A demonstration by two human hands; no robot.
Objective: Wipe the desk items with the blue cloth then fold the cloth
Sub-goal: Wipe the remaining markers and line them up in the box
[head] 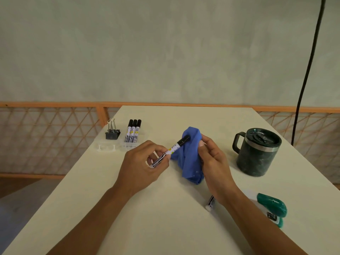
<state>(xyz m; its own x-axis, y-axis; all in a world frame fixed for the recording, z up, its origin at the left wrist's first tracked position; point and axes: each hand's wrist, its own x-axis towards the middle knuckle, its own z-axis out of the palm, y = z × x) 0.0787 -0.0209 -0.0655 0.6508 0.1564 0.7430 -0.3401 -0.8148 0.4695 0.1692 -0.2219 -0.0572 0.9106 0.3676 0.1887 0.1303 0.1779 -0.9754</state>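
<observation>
A person's left hand [145, 162] pinches the white barrel of a marker [174, 147] between thumb and fingers [158, 147], above the middle of the pale surface [165, 227]. The marker's black cap presses into a bunched blue cloth [190, 157], which the right hand [213, 162] grips with curled fingers. A dark lidded mug [257, 151] stands toward the right edge. Near the far left corner, three markers [133, 130] lie in a clear tray [127, 144] beside binder clips [112, 133].

Table [165, 227]: tray [108, 148] far left, holding binder clips [112, 133] left and three markers [133, 131] right. Centre: cloth [189, 162] in right hand [213, 162], marker [176, 145] in left hand [141, 164], cap end on cloth. Mug [255, 153] right. Near right: loose marker [211, 203], correction tape dispenser [272, 205] beyond the forearm.
</observation>
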